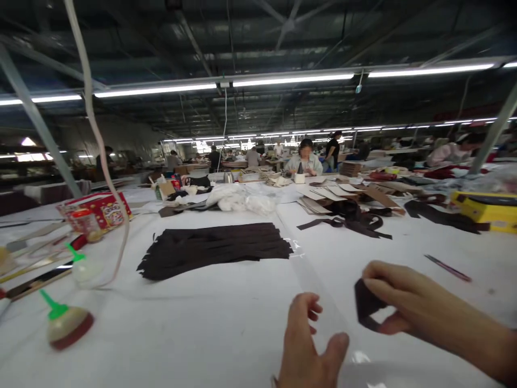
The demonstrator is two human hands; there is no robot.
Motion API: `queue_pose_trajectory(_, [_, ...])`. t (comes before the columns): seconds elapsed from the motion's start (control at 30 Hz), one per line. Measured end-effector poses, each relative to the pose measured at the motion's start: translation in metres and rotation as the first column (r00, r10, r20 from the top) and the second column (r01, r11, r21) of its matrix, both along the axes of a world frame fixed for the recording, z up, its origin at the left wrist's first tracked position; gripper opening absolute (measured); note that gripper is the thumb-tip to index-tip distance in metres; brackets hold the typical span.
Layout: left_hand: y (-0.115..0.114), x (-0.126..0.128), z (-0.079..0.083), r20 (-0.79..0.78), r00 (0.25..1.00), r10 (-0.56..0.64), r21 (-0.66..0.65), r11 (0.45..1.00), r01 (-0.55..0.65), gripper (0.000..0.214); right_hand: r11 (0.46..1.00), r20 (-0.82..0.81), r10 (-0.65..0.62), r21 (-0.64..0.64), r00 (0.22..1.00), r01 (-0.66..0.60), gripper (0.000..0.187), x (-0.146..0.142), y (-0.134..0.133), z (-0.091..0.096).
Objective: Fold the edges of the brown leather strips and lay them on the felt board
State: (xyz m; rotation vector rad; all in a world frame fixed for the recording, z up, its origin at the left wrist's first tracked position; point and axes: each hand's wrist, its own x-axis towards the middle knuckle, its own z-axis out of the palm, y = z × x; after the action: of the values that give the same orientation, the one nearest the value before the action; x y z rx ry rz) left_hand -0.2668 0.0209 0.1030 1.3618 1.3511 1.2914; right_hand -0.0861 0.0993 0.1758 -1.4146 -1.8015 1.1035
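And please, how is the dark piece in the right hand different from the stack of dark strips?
The dark piece is held in the right hand; the stack of dark strips lies on the white tabletop. The dark piece is bent, while the stack is spread out flat. The dark piece is also much smaller than the stack. Both share a similar dark brown-black colour.

The single view looks out from the person's head, facing forward and slightly down across the bench [181, 328]. The left hand [309, 347] and right hand [407, 299] appear close, lower right; lights [293, 80] span its upper part, farther off.
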Motion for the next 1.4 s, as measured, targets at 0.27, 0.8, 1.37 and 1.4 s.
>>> queue_pose_trajectory(0.27, [-0.021, -0.066, -0.033, -0.125, 0.943, 0.307, 0.006, 0.951, -0.309, 0.056, 0.979, -0.009, 0.139, -0.148, 0.990, -0.139, 0.007, -0.139, -0.015, -0.033])
queue_pose_trajectory(0.8, [-0.024, -0.146, -0.057, 0.414, 0.853, 0.318, -0.085, 0.946, -0.312, 0.025, 0.908, 0.097, 0.321, 0.252, 0.942, -0.335, 0.037, -0.199, -0.004, -0.049])
queue_pose_trajectory(1.37, [-0.050, -0.230, -0.038, 0.636, 0.433, 0.639, -0.402, 0.753, -0.520, 0.023, 0.583, -0.158, 0.586, -0.599, 0.795, -0.549, 0.021, -0.127, -0.013, -0.099])
queue_pose_trajectory(1.4, [-0.053, -0.237, -0.040, 0.628, 0.417, 0.657, -0.410, 0.735, -0.541, 0.024, 0.585, -0.127, 0.586, -0.617, 0.800, -0.526, 0.021, -0.112, -0.010, -0.099])
